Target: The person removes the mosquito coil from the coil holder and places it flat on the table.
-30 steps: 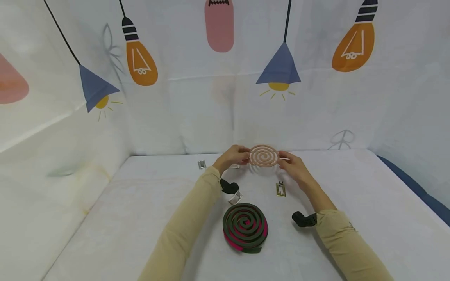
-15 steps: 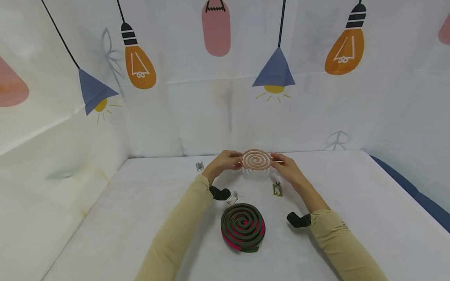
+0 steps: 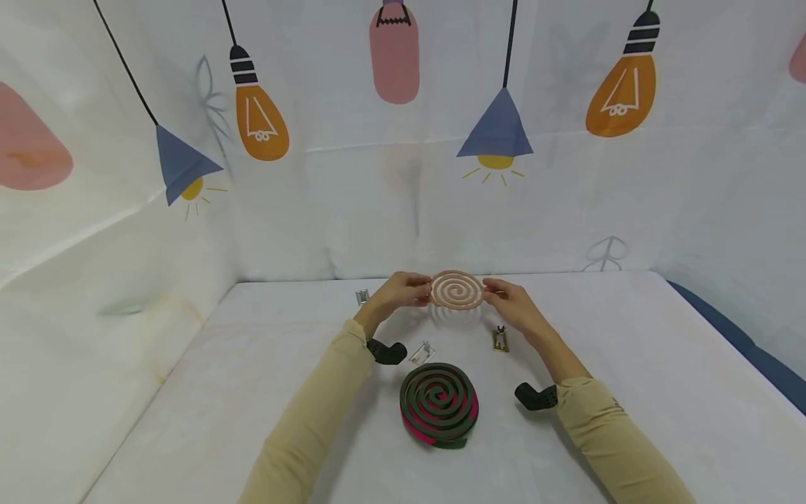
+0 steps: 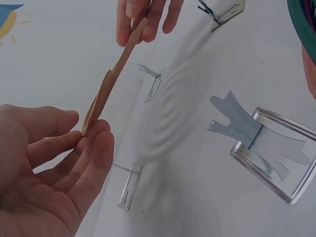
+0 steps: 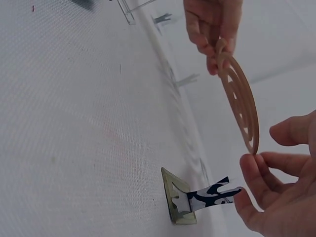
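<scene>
A tan mosquito coil (image 3: 456,290) is held above the back of the white table, its face tilted toward me in the head view. My left hand (image 3: 403,290) pinches its left edge with the fingertips, and my right hand (image 3: 513,302) has its fingertips on the opposite edge. In the right wrist view the coil (image 5: 239,101) is seen nearly edge-on; one digit of the right hand (image 5: 284,182) stands apart from it. Below are small metal coil stands with upright forked tabs: a silver stand (image 4: 276,148) and a gold-coloured stand (image 5: 180,200).
Nearer to me lies a stack of dark green and pink coils (image 3: 439,404) on the table (image 3: 252,392). One silver stand (image 3: 362,296) is left of the left hand. A printed cloth wall (image 3: 352,210) closes off the back. Black wrist devices (image 3: 535,396) hang under the sleeves.
Both hands and the coil have shifted slightly left and lower. A silver stand seen beside the left hand earlier is now hidden in the head view.
</scene>
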The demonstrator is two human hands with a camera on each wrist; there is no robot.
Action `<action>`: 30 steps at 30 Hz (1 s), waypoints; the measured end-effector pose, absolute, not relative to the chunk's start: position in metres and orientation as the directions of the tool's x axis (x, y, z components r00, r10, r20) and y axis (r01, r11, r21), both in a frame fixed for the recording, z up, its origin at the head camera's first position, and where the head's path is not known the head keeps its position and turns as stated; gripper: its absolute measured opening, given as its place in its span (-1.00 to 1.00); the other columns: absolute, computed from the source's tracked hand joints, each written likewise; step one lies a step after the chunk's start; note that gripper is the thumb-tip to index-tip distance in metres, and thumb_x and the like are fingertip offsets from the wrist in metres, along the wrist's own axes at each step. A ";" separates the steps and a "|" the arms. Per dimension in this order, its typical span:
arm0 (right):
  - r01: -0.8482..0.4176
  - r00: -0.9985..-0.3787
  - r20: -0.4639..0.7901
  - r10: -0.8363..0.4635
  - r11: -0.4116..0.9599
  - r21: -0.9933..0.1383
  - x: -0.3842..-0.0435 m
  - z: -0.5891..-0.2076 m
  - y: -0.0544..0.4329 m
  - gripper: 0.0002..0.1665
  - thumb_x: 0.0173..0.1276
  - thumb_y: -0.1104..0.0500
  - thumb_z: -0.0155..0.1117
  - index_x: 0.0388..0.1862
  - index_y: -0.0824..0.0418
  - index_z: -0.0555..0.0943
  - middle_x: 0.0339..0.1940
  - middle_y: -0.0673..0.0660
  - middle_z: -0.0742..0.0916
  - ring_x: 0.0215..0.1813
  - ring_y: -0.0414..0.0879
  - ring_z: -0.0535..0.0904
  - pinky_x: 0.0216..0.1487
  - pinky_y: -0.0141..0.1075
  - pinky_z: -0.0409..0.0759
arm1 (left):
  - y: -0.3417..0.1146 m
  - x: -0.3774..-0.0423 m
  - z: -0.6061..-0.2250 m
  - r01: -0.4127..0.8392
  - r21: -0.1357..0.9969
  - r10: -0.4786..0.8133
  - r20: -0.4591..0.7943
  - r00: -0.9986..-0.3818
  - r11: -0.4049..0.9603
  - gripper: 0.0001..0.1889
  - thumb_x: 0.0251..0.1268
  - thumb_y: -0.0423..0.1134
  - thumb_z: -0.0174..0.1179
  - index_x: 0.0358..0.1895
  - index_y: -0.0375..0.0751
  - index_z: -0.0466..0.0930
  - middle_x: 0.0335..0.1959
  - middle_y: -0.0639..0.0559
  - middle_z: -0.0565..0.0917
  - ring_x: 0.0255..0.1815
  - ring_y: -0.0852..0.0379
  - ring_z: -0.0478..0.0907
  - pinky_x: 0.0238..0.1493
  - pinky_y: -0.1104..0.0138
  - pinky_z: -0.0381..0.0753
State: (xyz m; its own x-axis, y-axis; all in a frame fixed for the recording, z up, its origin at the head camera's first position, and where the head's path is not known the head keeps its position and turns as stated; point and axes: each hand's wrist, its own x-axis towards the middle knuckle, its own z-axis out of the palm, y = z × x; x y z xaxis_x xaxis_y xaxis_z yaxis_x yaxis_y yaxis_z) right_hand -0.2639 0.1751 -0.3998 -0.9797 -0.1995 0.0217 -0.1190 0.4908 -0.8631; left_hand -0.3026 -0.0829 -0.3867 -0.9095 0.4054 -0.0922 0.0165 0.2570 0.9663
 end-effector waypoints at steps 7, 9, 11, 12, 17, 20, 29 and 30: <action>-0.241 -0.960 0.125 -0.251 0.508 -0.827 -0.261 -0.398 0.172 -0.41 0.47 0.10 0.02 0.39 0.33 0.27 0.23 0.37 0.50 0.29 0.22 0.38 0.14 -0.03 0.44 | -0.090 -0.297 -0.386 0.052 0.969 0.422 -0.057 -0.905 0.242 -0.59 0.36 -0.37 0.07 0.23 -0.45 0.40 0.04 -0.38 0.58 -0.22 0.22 0.60 0.02 0.29 0.61; -0.273 -0.952 0.152 -0.267 0.509 -0.816 -0.260 -0.396 0.171 -0.41 0.47 0.11 0.03 0.39 0.35 0.27 0.22 0.39 0.50 0.28 0.24 0.38 0.12 -0.02 0.46 | -0.091 -0.296 -0.385 0.052 0.972 0.414 -0.048 -0.909 0.228 -0.59 0.36 -0.37 0.07 0.23 -0.46 0.40 0.03 -0.39 0.58 -0.24 0.24 0.59 0.01 0.30 0.62; -0.293 -0.946 0.168 -0.277 0.512 -0.808 -0.259 -0.394 0.170 -0.42 0.47 0.11 0.03 0.38 0.36 0.28 0.21 0.39 0.50 0.28 0.25 0.39 0.10 -0.02 0.46 | -0.093 -0.296 -0.385 0.049 0.976 0.406 -0.042 -0.913 0.212 -0.59 0.35 -0.38 0.08 0.22 -0.48 0.40 0.03 -0.40 0.58 -0.26 0.25 0.59 -0.01 0.31 0.62; -0.300 -0.944 0.172 -0.281 0.514 -0.804 -0.259 -0.394 0.169 -0.42 0.47 0.12 0.03 0.38 0.36 0.28 0.21 0.38 0.51 0.27 0.24 0.39 0.09 -0.03 0.47 | -0.093 -0.296 -0.385 0.044 0.978 0.401 -0.043 -0.915 0.204 -0.59 0.35 -0.39 0.08 0.22 -0.48 0.40 0.03 -0.39 0.58 -0.27 0.26 0.59 -0.02 0.32 0.62; -0.306 -0.941 0.169 -0.293 0.525 -0.794 -0.258 -0.393 0.167 -0.42 0.49 0.09 0.00 0.38 0.34 0.28 0.21 0.35 0.51 0.25 0.21 0.41 0.07 -0.08 0.48 | -0.098 -0.294 -0.386 0.046 0.982 0.398 -0.031 -0.917 0.181 -0.58 0.35 -0.38 0.08 0.23 -0.49 0.38 0.06 -0.40 0.56 -0.26 0.27 0.59 -0.01 0.32 0.62; -0.299 -0.940 0.154 -0.304 0.520 -0.800 -0.257 -0.394 0.167 -0.42 0.49 0.08 -0.01 0.39 0.33 0.27 0.20 0.34 0.52 0.20 0.20 0.46 0.04 -0.12 0.51 | -0.100 -0.291 -0.386 0.048 0.985 0.405 -0.022 -0.914 0.163 -0.57 0.36 -0.38 0.07 0.24 -0.48 0.37 0.09 -0.41 0.55 -0.24 0.26 0.60 0.02 0.30 0.61; -0.224 -0.943 0.083 -0.322 0.430 -0.875 -0.254 -0.394 0.165 -0.37 0.47 0.08 0.04 0.42 0.32 0.22 0.18 0.36 0.49 0.13 0.29 0.53 0.19 0.08 0.46 | -0.104 -0.283 -0.385 0.060 0.979 0.406 -0.024 -0.914 0.194 -0.56 0.34 -0.39 0.10 0.25 -0.47 0.37 0.10 -0.37 0.53 -0.28 0.29 0.60 -0.03 0.32 0.63; -0.214 -0.944 0.075 -0.321 0.421 -0.881 -0.253 -0.393 0.164 -0.37 0.46 0.08 0.04 0.42 0.32 0.22 0.18 0.37 0.48 0.13 0.29 0.53 0.20 0.09 0.45 | -0.104 -0.282 -0.385 0.056 0.979 0.400 -0.028 -0.916 0.197 -0.57 0.33 -0.39 0.10 0.24 -0.47 0.38 0.10 -0.37 0.53 -0.29 0.29 0.60 -0.04 0.33 0.63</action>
State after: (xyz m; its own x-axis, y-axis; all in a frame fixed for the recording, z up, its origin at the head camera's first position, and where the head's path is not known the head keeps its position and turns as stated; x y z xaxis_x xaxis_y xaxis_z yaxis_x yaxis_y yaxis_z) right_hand -0.2534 0.1640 -0.3935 -0.9441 -0.3210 0.0754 -0.2137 0.4213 -0.8814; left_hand -0.2825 -0.1040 -0.3852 -0.9160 0.4001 -0.0279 0.0562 0.1970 0.9788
